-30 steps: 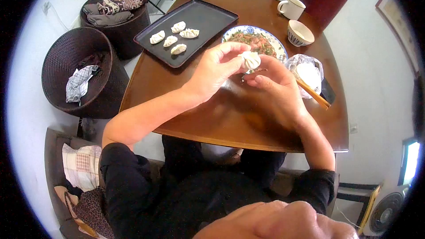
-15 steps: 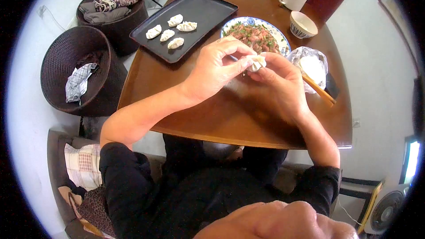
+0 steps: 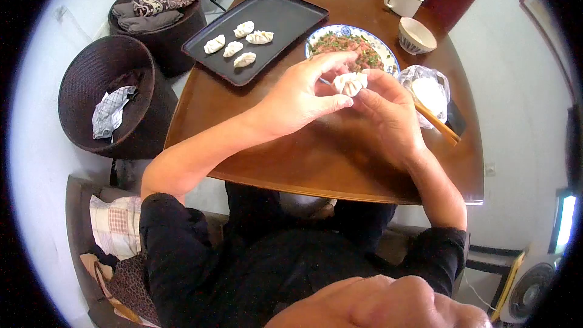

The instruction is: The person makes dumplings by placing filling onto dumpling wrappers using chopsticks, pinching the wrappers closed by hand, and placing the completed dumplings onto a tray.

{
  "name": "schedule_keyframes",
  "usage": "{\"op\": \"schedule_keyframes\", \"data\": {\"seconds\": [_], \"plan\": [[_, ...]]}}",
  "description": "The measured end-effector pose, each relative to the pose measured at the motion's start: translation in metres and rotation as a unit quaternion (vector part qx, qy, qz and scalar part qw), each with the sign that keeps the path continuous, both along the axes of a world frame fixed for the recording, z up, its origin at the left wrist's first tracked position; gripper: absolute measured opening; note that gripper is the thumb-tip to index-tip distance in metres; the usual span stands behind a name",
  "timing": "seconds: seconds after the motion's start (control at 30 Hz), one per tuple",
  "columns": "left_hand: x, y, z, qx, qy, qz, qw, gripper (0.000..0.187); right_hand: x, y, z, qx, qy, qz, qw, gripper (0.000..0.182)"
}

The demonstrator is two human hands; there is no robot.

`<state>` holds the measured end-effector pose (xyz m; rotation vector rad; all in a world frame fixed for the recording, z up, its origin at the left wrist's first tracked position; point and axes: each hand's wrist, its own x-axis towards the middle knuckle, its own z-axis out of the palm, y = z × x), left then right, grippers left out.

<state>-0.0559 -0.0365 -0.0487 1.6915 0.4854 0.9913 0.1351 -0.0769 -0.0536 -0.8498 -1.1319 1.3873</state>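
Observation:
A white pleated dumpling (image 3: 350,84) is held up in front of the plate, between my two hands. My right hand (image 3: 388,109) pinches its right side between thumb and fingers. From the left, my left hand (image 3: 310,91) cups it, with the fingers curled behind and the thumb just below; the fingertips are partly hidden. Behind the hands, a blue-rimmed plate (image 3: 393,61) carries a pinkish meat filling (image 3: 367,58) with green bits. On a black tray (image 3: 273,18) at the left lie several similar finished dumplings (image 3: 245,59).
Right of my right hand, a plastic bag (image 3: 419,76) with something white inside lies beside wooden chopsticks (image 3: 440,124). A bowl (image 3: 417,35) and a white mug (image 3: 403,1) stand at the back right of the brown table (image 3: 273,167). Wicker chairs (image 3: 76,94) are at left.
My left thumb has come off the dumpling's front and dropped lower, so more of its pleats show. The left index finger has lifted. My right hand keeps its pinch.

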Motion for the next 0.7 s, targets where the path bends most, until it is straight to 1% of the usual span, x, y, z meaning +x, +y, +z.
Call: {"op": "schedule_keyframes", "data": {"seconds": [0.03, 0.07, 0.1, 0.13, 0.17, 0.2, 0.27, 0.3, 0.37, 0.43, 0.5, 0.57, 0.6, 0.67, 0.7], "plan": [[0.0, 0.001, 0.0, 0.038, 0.027, 0.016, 0.999, 0.046, 0.001, 0.0, -0.001, -0.005, -0.01, 0.0, 1.0, 0.026], [0.0, 0.001, 0.0, 0.038, 0.028, 0.018, 0.999, 0.046, 0.002, -0.001, -0.001, -0.01, -0.021, 0.001, 1.0, 0.026], [-0.001, 0.002, 0.001, 0.063, 0.061, 0.017, 0.996, 0.042, 0.003, -0.002, 0.0, -0.009, -0.02, 0.003, 1.0, 0.026], [-0.003, 0.003, 0.002, 0.087, 0.095, 0.017, 0.992, 0.037, 0.003, -0.002, 0.001, -0.009, -0.053, 0.014, 0.998, 0.025], [-0.003, 0.005, 0.001, 0.088, 0.098, 0.025, 0.991, 0.037, 0.002, -0.001, 0.002, -0.007, -0.085, 0.028, 0.996, 0.025], [-0.002, 0.009, -0.003, 0.052, 0.083, 0.012, 0.995, 0.032, 0.001, -0.001, 0.003, -0.005, -0.083, 0.039, 0.996, 0.025], [-0.003, 0.016, -0.007, -0.022, 0.045, -0.004, 0.999, 0.023, -0.001, -0.003, 0.004, 0.069, -0.199, -0.003, 0.978, 0.025], [-0.007, 0.023, -0.004, -0.017, 0.047, 0.006, 0.999, 0.023, -0.002, -0.005, 0.004, 0.076, -0.196, 0.005, 0.978, 0.025], [-0.014, 0.049, 0.004, 0.045, 0.089, 0.034, 0.994, 0.025, -0.001, -0.01, 0.003, 0.118, -0.194, -0.003, 0.974, 0.025], [-0.029, 0.098, 0.007, 0.141, 0.162, 0.102, 0.971, 0.026, 0.001, -0.013, 0.003, 0.137, -0.207, 0.012, 0.969, 0.023], [-0.049, 0.146, 0.016, 0.181, 0.268, 0.149, 0.934, 0.028, 0.003, -0.017, 0.005, 0.169, -0.281, 0.042, 0.944, 0.022], [-0.067, 0.183, 0.015, 0.206, 0.367, 0.192, 0.886, 0.032, -0.002, -0.02, 0.007, 0.187, -0.285, 0.033, 0.939, 0.021], [-0.072, 0.202, 0.008, 0.207, 0.368, 0.194, 0.885, 0.032, -0.003, -0.021, 0.006, 0.208, -0.286, 0.036, 0.935, 0.021], [-0.079, 0.232, -0.011, 0.236, 0.461, 0.214, 0.828, 0.034, -0.003, -0.022, 0.008, 0.241, -0.297, 0.04, 0.923, 0.021], [-0.079, 0.236, -0.017, 0.236, 0.461, 0.214, 0.828, 0.034, -0.003, -0.022, 0.009, 0.241, -0.296, 0.04, 0.923, 0.021]]}}
